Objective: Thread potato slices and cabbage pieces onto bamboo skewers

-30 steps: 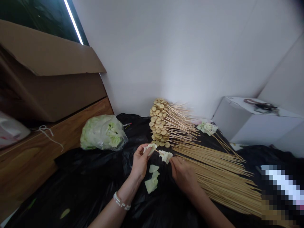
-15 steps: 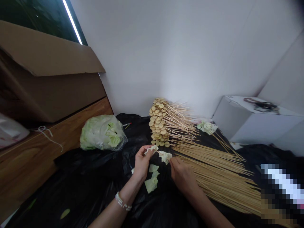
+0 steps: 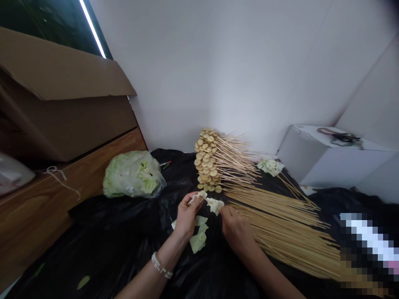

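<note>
My left hand (image 3: pixel 187 218) is closed in a pinch on a pale cabbage leaf piece (image 3: pixel 202 194). Facing it, my right hand (image 3: pixel 236 224) is closed around what looks like a skewer, mostly hidden by the fingers. Crumpled cabbage pieces (image 3: pixel 215 206) sit bunched on that skewer, just beyond my right fingertips. A thin tip seems to bridge the two bunches of leaf; whether it pierces the left piece I cannot tell. Below my hands, loose cabbage pieces (image 3: pixel 198 241) lie on black plastic sheeting (image 3: pixel 124 249).
Many bare bamboo skewers (image 3: pixel 289 232) lie to the right. Behind them are stacked skewers of round, pale slices (image 3: pixel 206 158) and a few cabbage skewers (image 3: pixel 270 166). A clear bag of cabbage (image 3: pixel 134 174) stands left, near a cardboard box (image 3: pixel 77 124). A white box (image 3: pixel 321 153) is at right.
Both hands keep nearly the same pose, with the cabbage pieces still close together. The whole view has shifted very slightly.
</note>
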`<state>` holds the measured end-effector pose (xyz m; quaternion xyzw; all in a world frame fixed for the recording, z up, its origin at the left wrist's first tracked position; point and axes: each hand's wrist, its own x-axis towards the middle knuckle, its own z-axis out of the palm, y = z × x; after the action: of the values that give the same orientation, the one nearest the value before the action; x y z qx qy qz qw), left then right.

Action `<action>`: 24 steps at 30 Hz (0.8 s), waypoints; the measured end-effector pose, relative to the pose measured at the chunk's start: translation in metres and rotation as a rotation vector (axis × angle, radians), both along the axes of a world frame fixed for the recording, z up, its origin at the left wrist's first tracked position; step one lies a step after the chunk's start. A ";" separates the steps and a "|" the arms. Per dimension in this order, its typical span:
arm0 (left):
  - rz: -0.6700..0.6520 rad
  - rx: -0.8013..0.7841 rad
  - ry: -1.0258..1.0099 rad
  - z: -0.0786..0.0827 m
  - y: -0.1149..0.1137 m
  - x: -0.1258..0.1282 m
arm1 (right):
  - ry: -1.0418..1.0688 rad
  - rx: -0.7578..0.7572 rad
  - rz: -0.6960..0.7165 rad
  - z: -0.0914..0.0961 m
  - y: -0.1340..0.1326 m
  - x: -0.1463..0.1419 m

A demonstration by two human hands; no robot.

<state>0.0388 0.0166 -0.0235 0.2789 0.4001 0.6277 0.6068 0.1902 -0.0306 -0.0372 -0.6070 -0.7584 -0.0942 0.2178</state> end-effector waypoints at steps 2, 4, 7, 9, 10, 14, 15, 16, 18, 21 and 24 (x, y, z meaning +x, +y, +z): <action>0.001 0.000 0.029 -0.003 0.000 0.001 | -0.019 -0.005 -0.008 0.000 0.000 -0.001; 0.001 -0.001 0.048 -0.005 -0.001 0.002 | -0.035 -0.012 -0.016 0.000 0.000 -0.003; -0.010 0.003 0.077 -0.006 -0.002 0.004 | -0.049 -0.023 -0.033 0.001 0.000 -0.007; -0.022 0.008 0.083 -0.004 -0.002 0.003 | -0.041 -0.029 -0.031 0.002 -0.001 -0.007; -0.027 0.008 0.081 -0.003 -0.001 0.002 | -0.031 -0.030 -0.023 0.003 -0.001 -0.007; -0.003 0.048 0.134 0.003 0.004 -0.007 | 0.030 0.011 0.034 0.003 -0.002 -0.004; 0.014 0.069 0.154 0.004 0.005 -0.009 | 0.046 0.034 0.050 0.002 -0.002 -0.004; 0.030 0.085 0.163 0.006 0.006 -0.012 | 0.062 0.057 0.063 0.001 -0.002 -0.003; 0.045 0.084 0.147 0.008 0.007 -0.015 | 0.088 0.095 0.085 0.000 -0.002 -0.002; 0.030 0.041 0.093 0.011 0.007 -0.016 | 0.116 0.117 0.114 -0.002 -0.001 -0.001; 0.024 0.022 0.036 0.013 0.007 -0.014 | 0.140 0.115 0.156 -0.002 0.000 0.002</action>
<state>0.0248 0.0231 -0.0107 0.2921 0.4072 0.6343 0.5887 0.1922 -0.0303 -0.0395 -0.5376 -0.7797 -0.0775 0.3115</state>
